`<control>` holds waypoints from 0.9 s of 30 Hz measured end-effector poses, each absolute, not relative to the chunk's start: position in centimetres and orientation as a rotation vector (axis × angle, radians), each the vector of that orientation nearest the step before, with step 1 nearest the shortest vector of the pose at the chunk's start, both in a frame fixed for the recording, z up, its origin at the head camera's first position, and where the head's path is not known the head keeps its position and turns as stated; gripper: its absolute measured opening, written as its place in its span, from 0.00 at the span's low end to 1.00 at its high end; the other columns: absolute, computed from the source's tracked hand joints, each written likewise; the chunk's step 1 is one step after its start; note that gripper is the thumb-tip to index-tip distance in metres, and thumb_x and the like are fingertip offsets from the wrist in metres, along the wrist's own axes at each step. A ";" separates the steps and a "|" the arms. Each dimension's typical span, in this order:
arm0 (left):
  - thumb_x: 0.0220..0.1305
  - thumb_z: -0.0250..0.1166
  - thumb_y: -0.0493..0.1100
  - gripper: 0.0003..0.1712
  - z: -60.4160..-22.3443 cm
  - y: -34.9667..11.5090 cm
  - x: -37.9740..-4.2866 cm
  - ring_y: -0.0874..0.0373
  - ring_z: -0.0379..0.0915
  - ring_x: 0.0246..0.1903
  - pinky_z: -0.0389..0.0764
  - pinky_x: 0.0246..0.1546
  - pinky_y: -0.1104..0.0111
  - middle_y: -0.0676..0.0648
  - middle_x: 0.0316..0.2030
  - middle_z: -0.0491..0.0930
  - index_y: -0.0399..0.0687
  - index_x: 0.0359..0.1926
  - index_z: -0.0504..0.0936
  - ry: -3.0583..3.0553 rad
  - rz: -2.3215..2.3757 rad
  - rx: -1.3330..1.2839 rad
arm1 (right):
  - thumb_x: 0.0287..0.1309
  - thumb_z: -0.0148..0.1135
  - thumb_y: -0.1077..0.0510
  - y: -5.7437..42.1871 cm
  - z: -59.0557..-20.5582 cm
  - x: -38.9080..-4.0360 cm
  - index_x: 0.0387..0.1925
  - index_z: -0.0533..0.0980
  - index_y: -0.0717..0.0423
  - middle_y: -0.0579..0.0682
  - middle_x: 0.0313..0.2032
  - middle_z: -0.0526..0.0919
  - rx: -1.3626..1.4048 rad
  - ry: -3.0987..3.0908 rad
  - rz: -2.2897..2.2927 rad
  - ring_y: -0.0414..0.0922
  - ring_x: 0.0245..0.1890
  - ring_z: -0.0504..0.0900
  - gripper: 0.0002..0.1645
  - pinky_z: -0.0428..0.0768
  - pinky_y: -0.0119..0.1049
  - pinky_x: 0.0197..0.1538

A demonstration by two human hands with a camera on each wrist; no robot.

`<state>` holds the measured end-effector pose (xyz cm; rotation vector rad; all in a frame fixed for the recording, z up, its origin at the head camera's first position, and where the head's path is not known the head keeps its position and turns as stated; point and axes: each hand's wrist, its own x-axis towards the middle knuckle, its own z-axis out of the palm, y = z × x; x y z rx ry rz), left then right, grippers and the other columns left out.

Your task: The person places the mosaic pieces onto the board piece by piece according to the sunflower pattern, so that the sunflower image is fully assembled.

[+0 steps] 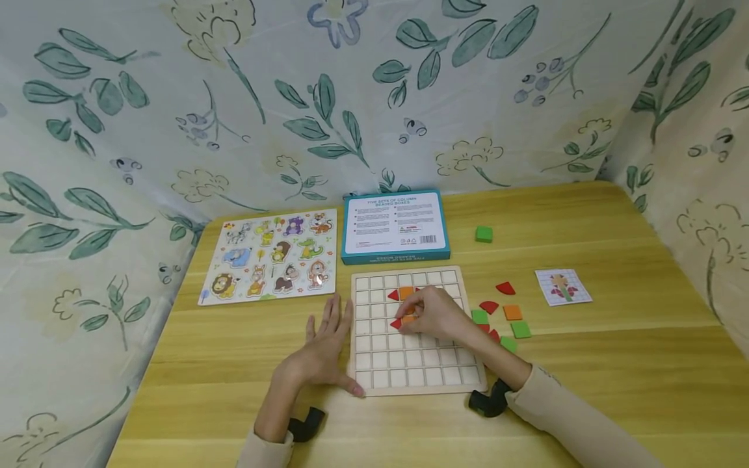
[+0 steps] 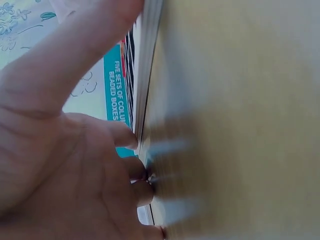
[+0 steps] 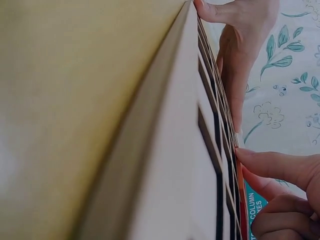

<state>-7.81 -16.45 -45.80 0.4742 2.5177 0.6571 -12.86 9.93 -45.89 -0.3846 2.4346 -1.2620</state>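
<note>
A wooden grid board [image 1: 371,377] with square cells lies in front of me. My left hand [image 1: 318,357] is spread along its left side, the thumb at the near left corner and fingertips down on the table. Over the middle of the board, my right hand [image 1: 435,315] pinches a red quarter-circle tile [image 1: 396,323] between thumb and index finger, low at the cells. An orange square tile [image 1: 406,294] sits in an upper cell, with a red tile [image 1: 393,295] to its left. Another orange tile [image 1: 408,319] is partly hidden under the right hand.
Loose red, green and orange tiles [image 1: 512,312] lie right of the board, near a pattern card [image 1: 564,287]. One green block [image 1: 484,234] stands farther back. Behind the board are a teal box [image 1: 394,227] and an animal puzzle [image 1: 272,257]; a patterned cloth hangs beyond.
</note>
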 end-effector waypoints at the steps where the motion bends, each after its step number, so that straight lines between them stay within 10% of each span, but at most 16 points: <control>1: 0.34 0.87 0.62 0.92 -45.8 -16.4 -7.8 0.40 0.10 0.81 0.23 0.77 0.33 0.37 0.80 0.15 0.46 0.83 0.28 2.520 0.650 0.470 | 0.47 0.82 0.61 10.0 -45.9 -12.8 0.31 0.89 0.52 0.44 0.15 0.68 -0.379 2.436 -1.262 0.41 0.20 0.64 0.08 0.60 0.30 0.26; 27: 0.35 0.87 0.62 0.91 -45.7 -16.2 -7.7 0.39 0.10 0.80 0.23 0.76 0.32 0.37 0.80 0.14 0.46 0.83 0.28 2.535 0.609 0.465 | 0.49 0.82 0.58 10.1 -46.1 -12.8 0.33 0.89 0.50 0.45 0.17 0.70 -0.335 2.467 -1.274 0.41 0.21 0.66 0.08 0.61 0.30 0.25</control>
